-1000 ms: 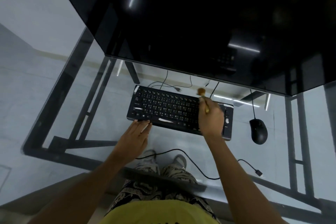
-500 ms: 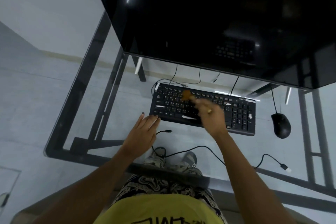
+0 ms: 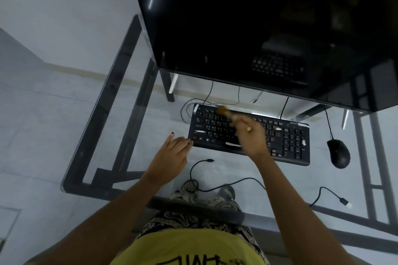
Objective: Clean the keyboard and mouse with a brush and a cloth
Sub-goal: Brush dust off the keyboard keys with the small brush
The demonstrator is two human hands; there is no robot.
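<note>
A black keyboard (image 3: 288,142) lies on the glass desk under a dark monitor. My right hand (image 3: 252,137) hovers over its middle and grips a small brush (image 3: 224,112) whose brown bristles touch the upper-left keys. The hand is blurred by motion. My left hand (image 3: 172,157) rests flat on the glass, fingertips against the keyboard's front-left corner. A black mouse (image 3: 338,153) sits to the right of the keyboard, untouched. No cloth is visible.
The big black monitor (image 3: 258,28) overhangs the desk's back half. Loose cables lie on the glass: one with a plug (image 3: 210,160) in front of the keyboard, another USB end (image 3: 344,202) at the front right. The glass desk's left edge (image 3: 103,101) runs beside my left hand.
My right hand has swept the brush leftward, from the keyboard's upper right to its upper-left keys. The head view has shifted, so the keyboard now appears further right. My left hand stays at the front-left corner.
</note>
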